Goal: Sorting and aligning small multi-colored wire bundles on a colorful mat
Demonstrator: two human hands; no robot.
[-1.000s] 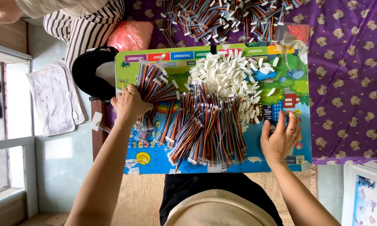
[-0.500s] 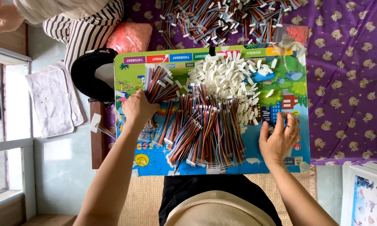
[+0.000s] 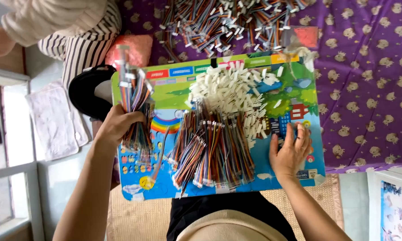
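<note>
Left hand (image 3: 118,126) grips a ribbon-cable bundle (image 3: 135,107) at the picture board (image 3: 165,91)'s left edge. Right hand (image 3: 291,151) lies flat, empty, on the board's right. Advisable: keep the bundle squared, strands aligned.

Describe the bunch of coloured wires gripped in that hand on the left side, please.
The bundle of rainbow ribbon wires is a thick sheaf of thin flat cables in many colours, with small pale plastic connectors at the ends. The left hand grips it around the middle, so its ends fan out above and below the fist. It is lifted over the left part of the colourful picture board, apart from the larger heap of wires lying in the board's middle.
</note>
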